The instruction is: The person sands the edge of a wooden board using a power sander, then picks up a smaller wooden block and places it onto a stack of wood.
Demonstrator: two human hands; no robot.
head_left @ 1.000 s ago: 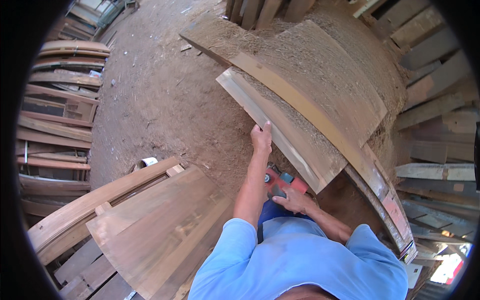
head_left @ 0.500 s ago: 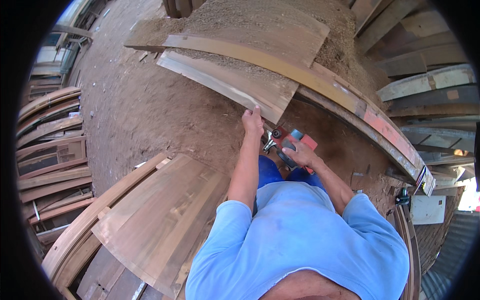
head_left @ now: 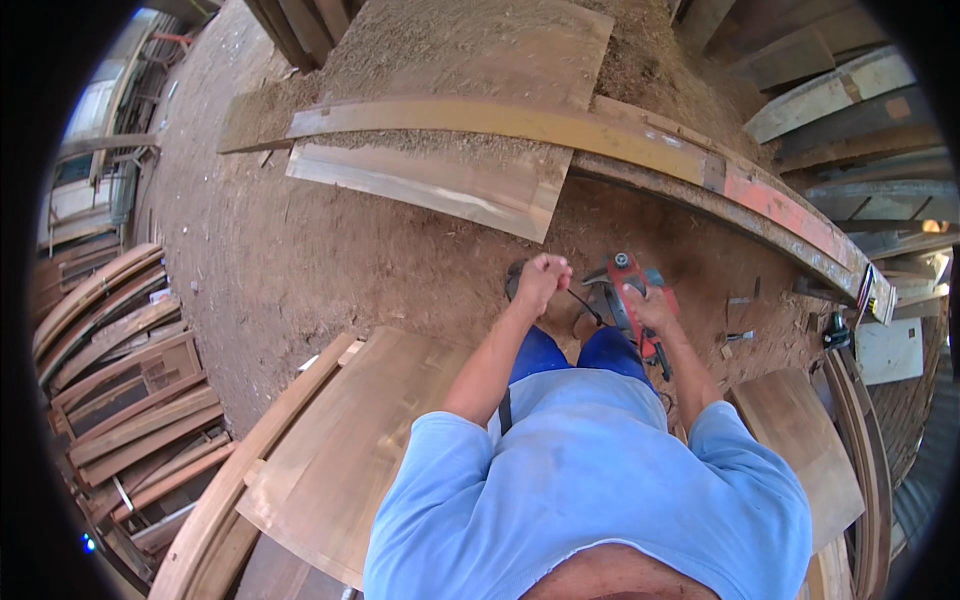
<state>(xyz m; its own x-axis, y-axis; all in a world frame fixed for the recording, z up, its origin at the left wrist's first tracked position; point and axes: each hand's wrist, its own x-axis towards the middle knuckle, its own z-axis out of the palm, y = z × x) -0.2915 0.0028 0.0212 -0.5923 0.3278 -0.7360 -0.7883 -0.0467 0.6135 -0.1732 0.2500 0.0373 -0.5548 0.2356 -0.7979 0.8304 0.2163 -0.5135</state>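
My right hand [head_left: 652, 308] is wrapped round the handle of a red electric planer [head_left: 622, 268], held low in front of my knees. Dark and blue-grey parts show on its body. My left hand [head_left: 543, 283] is closed, fingers curled, just left of the planer. A black cord [head_left: 585, 306] runs from those fingers down toward my legs. Ahead of both hands lies a flat wooden panel [head_left: 500, 190] on the bench, its near edge pale and partly covered with shavings. Neither hand touches this panel.
A long yellow-and-red beam [head_left: 500, 118] crosses the panel. Another wide panel [head_left: 350, 440] lies at my left, and one more [head_left: 800, 440] at my right. Curved wooden pieces [head_left: 150, 400] are stacked far left; more boards [head_left: 850, 90] stand at right. Shavings [head_left: 670, 90] cover the ground.
My left hand has let go of the panel's near edge and drawn back toward me, closing on the cord. The planer has shifted slightly right in my right hand. The view has tilted.
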